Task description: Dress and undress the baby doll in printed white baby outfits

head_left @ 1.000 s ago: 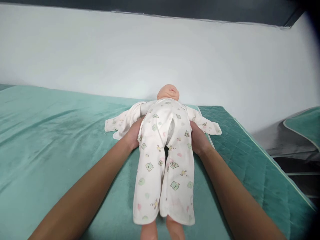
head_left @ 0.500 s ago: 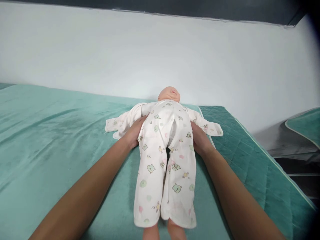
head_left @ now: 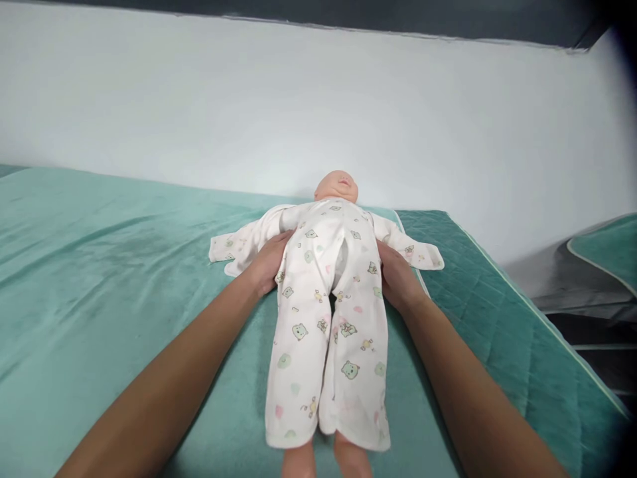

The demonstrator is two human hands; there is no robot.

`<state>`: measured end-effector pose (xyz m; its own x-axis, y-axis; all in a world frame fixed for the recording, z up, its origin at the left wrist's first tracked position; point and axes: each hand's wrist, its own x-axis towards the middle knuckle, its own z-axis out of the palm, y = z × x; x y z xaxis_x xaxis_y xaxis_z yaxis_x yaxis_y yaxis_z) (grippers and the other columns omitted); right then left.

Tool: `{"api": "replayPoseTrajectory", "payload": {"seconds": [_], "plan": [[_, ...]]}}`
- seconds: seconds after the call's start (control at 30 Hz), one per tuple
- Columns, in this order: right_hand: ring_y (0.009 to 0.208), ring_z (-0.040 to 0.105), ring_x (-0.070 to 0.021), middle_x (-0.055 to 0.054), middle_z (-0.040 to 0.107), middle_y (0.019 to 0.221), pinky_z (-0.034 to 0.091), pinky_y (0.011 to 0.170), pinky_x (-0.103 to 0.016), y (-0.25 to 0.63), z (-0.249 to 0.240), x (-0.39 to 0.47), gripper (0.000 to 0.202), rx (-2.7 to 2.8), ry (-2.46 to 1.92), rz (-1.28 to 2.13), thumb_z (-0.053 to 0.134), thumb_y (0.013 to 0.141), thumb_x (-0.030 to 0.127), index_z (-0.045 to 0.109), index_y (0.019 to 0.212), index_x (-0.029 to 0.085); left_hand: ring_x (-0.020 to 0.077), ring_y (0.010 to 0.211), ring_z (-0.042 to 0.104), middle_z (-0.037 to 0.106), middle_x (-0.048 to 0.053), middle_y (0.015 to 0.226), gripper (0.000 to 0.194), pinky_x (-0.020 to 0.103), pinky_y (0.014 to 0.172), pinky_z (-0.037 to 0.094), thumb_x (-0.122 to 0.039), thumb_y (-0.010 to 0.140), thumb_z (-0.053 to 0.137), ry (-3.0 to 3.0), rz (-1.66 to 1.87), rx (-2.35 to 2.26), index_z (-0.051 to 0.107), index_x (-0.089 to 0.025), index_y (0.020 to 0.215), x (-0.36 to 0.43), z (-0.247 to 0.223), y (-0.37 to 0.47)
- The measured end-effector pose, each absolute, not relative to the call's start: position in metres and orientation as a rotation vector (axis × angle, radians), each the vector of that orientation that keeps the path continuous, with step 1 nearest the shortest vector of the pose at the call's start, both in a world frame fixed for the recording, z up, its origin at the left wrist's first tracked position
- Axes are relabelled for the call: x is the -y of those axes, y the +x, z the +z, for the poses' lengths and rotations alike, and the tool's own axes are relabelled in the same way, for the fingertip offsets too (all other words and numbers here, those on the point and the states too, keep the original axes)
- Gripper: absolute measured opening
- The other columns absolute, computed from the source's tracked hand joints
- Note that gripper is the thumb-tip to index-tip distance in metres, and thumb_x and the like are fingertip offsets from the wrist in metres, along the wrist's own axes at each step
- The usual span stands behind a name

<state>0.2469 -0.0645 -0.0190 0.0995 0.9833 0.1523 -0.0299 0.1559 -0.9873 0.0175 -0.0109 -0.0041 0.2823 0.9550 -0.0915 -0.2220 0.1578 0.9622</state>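
Observation:
A baby doll (head_left: 337, 188) lies on its back with its head against the wall and its bare feet toward me. It wears a white long-sleeved top (head_left: 249, 244), its sleeves spread to both sides. White baby pants (head_left: 298, 345) printed with bears and ducks cover its front up to the chest, with a slit at the crotch. My left hand (head_left: 271, 264) is closed around the left side of the pants at the hips. At the opposite side, my right hand (head_left: 395, 273) grips the pants likewise. The fingertips of both hands are hidden by the fabric and the doll.
A green velvety sheet (head_left: 124, 299) covers the bed under the doll, wrinkled at the left. On the right lies a quilted darker green mat (head_left: 497, 332) with a pale edge. Behind the bed rises a white wall (head_left: 249, 99). Another green-covered surface (head_left: 610, 249) shows at far right.
The pants and my right hand have shifted very slightly to the left. The doll, its sleeves and my left hand look almost the same.

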Motion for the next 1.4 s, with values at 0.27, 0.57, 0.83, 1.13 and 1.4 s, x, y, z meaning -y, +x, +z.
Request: {"api": "replayPoseTrajectory", "payload": {"seconds": [0.27, 0.57, 0.83, 1.13, 1.4], "plan": [[0.13, 0.055, -0.0263, 0.001, 0.072, 0.122, 0.046, 0.109, -0.045, 0.24, -0.01, 0.065, 0.045, 1.088, -0.994, 1.165, 0.048, 0.092, 0.052, 0.061, 0.131, 0.033, 0.0252, 0.107, 0.068, 0.075, 0.007, 0.112, 0.042, 0.036, 0.095, 0.054, -0.035, 0.076, 0.075, 1.0, 1.049, -0.856, 0.071, -0.02, 0.115, 0.009, -0.009, 0.019], [0.128, 0.057, -0.0283, -0.004, 0.069, 0.127, 0.048, 0.107, -0.048, 0.24, -0.013, 0.059, 0.052, 0.961, -1.021, 1.254, 0.044, 0.093, 0.054, 0.061, 0.132, 0.025, 0.0267, 0.097, 0.072, 0.078, 0.008, 0.1, 0.041, 0.04, 0.092, 0.057, -0.038, 0.077, 0.071, 0.949, 0.997, -0.861, 0.072, -0.018, 0.113, 0.008, -0.008, 0.022], [0.126, 0.059, -0.0279, -0.005, 0.071, 0.123, 0.045, 0.108, -0.049, 0.245, -0.014, 0.054, 0.051, 1.024, -0.985, 1.25, 0.048, 0.091, 0.056, 0.062, 0.13, 0.025, 0.0272, 0.106, 0.069, 0.076, 0.012, 0.107, 0.056, 0.039, 0.101, 0.051, -0.059, 0.083, 0.062, 0.936, 1.008, -0.809, 0.07, -0.016, 0.117, 0.016, -0.004, 0.023], [0.132, 0.05, -0.0264, -0.007, 0.063, 0.136, 0.029, 0.118, -0.044, 0.248, -0.019, 0.069, 0.049, 1.212, -1.325, 0.713, 0.05, 0.091, 0.062, 0.068, 0.117, 0.024, 0.0258, 0.117, 0.06, 0.07, 0.008, 0.124, 0.051, 0.037, 0.104, 0.043, -0.059, 0.087, 0.055, 1.272, 1.176, -1.044, 0.069, -0.02, 0.116, 0.027, -0.006, 0.016], [0.109, 0.061, -0.0281, -0.011, 0.067, 0.119, 0.046, 0.099, -0.051, 0.25, -0.036, 0.11, 0.04, 1.3, -1.474, 0.45, 0.051, 0.093, 0.048, 0.06, 0.122, 0.022, 0.021, 0.108, 0.059, 0.068, 0.005, 0.113, 0.032, 0.032, 0.096, 0.043, -0.045, 0.09, 0.055, 1.573, 1.287, -1.23, 0.065, -0.023, 0.11, 0.07, -0.011, -0.013]]}}
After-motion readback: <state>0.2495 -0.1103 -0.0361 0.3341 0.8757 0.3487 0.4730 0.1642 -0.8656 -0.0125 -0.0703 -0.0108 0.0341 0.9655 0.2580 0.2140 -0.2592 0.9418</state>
